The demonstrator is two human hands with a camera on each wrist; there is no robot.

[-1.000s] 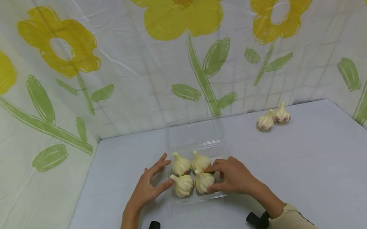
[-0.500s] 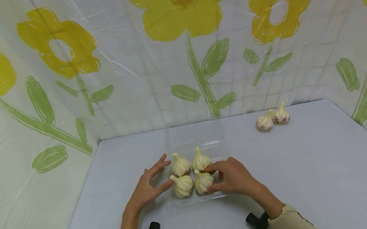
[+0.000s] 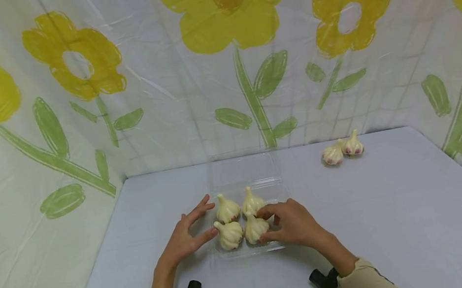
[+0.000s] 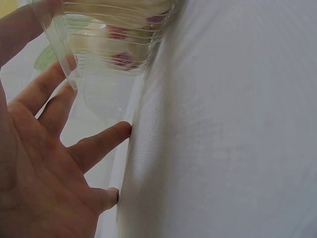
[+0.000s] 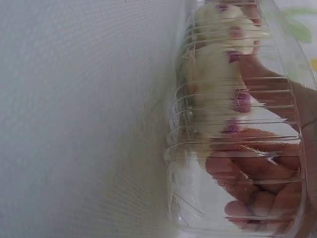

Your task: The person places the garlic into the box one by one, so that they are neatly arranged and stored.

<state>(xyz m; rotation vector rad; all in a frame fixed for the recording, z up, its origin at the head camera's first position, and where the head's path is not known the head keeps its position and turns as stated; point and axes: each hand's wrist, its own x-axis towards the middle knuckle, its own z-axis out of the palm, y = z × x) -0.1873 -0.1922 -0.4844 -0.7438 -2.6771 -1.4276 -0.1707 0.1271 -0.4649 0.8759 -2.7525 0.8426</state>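
A clear plastic clamshell container (image 3: 251, 252) lies on the table with its lid folded back, and several garlic bulbs fill its tray in two rows. My right hand (image 3: 294, 221) reaches in from the right and pinches the near-right garlic bulb (image 3: 255, 230) between thumb and fingers. Through the ribbed wall in the right wrist view, its curled fingers (image 5: 262, 168) show beside the bulbs. Along the container's left side, my left hand (image 3: 184, 235) has its fingers spread, some fingertips touching the rim. In the left wrist view, two of its fingers (image 4: 101, 144) reach toward the table surface.
Two more garlic bulbs (image 3: 342, 148) sit together at the back right of the white-covered table (image 3: 381, 216). The open lid (image 3: 244, 169) extends to the back edge. A curtain with printed flowers (image 3: 153, 101) hangs behind.
The far-right garlic bulb has straightened, its stem now pointing more upward. The near-right bulb has turned slightly under my right fingers. My left hand has stayed in place.
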